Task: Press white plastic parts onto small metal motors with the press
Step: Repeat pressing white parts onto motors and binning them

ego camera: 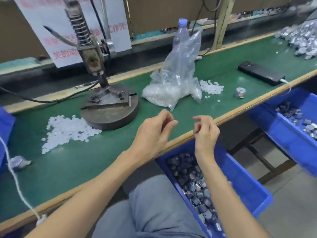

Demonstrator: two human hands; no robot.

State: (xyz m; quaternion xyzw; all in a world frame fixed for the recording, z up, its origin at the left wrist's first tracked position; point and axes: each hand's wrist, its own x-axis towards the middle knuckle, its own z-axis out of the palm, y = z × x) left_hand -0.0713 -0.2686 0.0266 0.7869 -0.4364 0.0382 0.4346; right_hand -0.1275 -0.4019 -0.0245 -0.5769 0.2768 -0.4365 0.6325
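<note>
The hand press point(101, 93) stands on its round metal base at the back left of the green table point(85, 160). A heap of white plastic parts point(68, 131) lies left of the base. My left hand point(154, 134) hovers over the table's front edge, fingers curled, nothing visible in it. My right hand point(205, 133) hangs beside it above a blue bin of metal motors point(197, 182), fingers loosely bent, holding nothing that I can see. A single motor point(240, 92) stands on the table to the right.
A clear bag of white parts point(173, 90) and a plastic bottle point(181, 33) stand mid-table, with loose parts point(211, 87) beside them. A black phone point(260, 75) lies at right. Another blue bin point(291, 124) of motors sits right; a motor pile point(301, 40) far right.
</note>
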